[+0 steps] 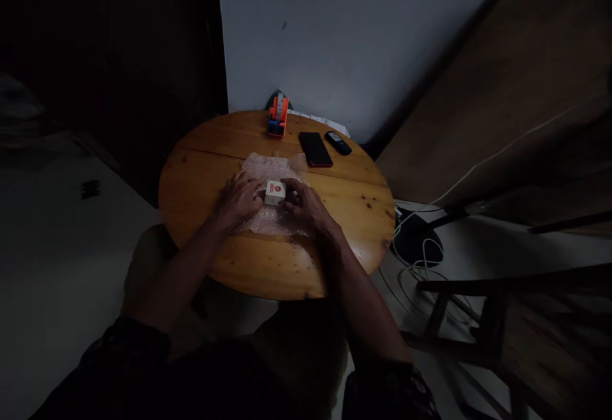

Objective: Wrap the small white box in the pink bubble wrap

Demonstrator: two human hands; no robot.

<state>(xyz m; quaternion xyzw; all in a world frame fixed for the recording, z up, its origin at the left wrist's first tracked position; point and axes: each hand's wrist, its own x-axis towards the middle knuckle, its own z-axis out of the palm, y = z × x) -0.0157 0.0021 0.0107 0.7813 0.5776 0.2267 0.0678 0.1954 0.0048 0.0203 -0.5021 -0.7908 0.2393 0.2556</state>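
Nearest, dark sleeves (127,347); farther, left hand (240,200) and right hand (305,200) loosely curled at either side of the small white box (275,194), over the middle of the bubble wrap (270,164) on the round table (354,194). Hard to tell whether pinching. Best to steady lightly from left and right, without crushing.

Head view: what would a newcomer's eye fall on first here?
Probably the small white box with red print, pale against the dim room, on the bubble wrap between the left hand and the right hand. Next, likely the bright orange tape dispenser near the far edge of the wooden table, by the wall.
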